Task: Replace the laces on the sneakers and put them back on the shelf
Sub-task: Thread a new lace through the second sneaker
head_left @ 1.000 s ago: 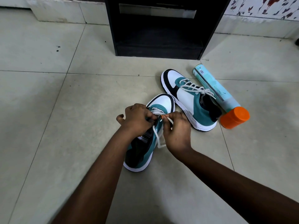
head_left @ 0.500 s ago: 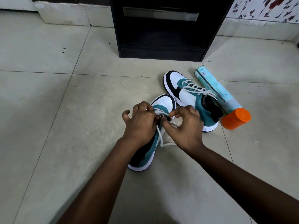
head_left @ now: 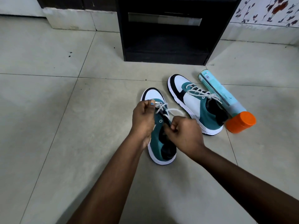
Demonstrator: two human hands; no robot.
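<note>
- Whereas both hands met over the tongue half a second ago, the left hand now pinches the lace near the toe and the right hand has drawn back, fist closed on its end.
- Near sneaker sits mid-floor before the shelf; lacing is only partly done, I judge.
- Far sneaker looks laced.

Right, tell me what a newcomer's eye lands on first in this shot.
First, the two hands at centre working a white lace on the near teal sneaker: the left hand pinches the lace near the toe, the right hand grips it lower. Next, the second sneaker, already laced, just to the right, with a spray can and its bright orange cap lying beside it.
</note>
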